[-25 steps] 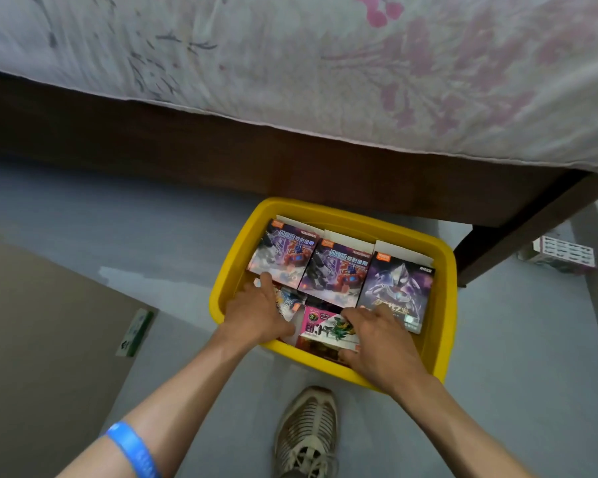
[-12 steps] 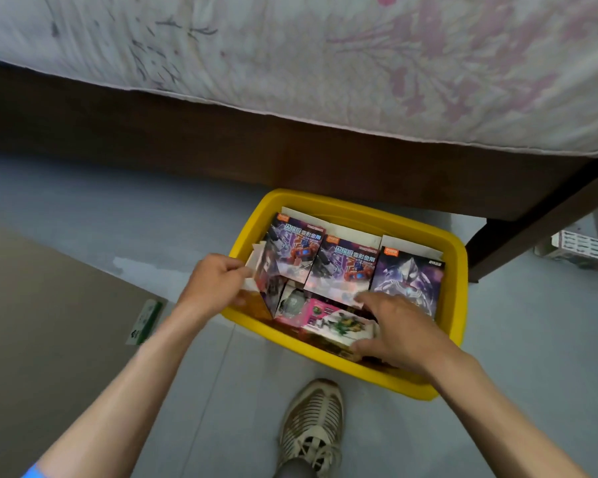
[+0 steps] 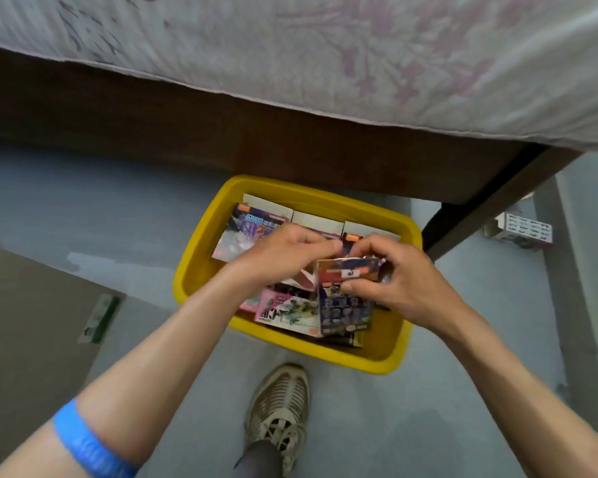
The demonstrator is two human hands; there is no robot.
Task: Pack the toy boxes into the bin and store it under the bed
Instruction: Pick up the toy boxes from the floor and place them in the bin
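A yellow bin (image 3: 201,267) stands on the floor in front of the bed (image 3: 290,146), with several colourful toy boxes inside. Purple boxes (image 3: 239,232) stand along the far wall and a pink box (image 3: 283,310) lies near the front. Above the bin I hold one toy box (image 3: 346,298) upright with both hands. My right hand (image 3: 397,281) grips its top right side. My left hand (image 3: 287,257) pinches its top left edge. My hands hide the middle boxes.
The dark wooden bed frame and its leg (image 3: 480,215) rise just behind the bin, under a floral mattress. A small white crate (image 3: 522,231) sits right of the leg. Brown cardboard (image 3: 25,322) lies at left with a small green pack (image 3: 99,319). My shoe (image 3: 278,405) is below the bin.
My left hand lifted a box from the bin's left side and brought it to the middle. My right hand left the pink box and took hold of the lifted box.
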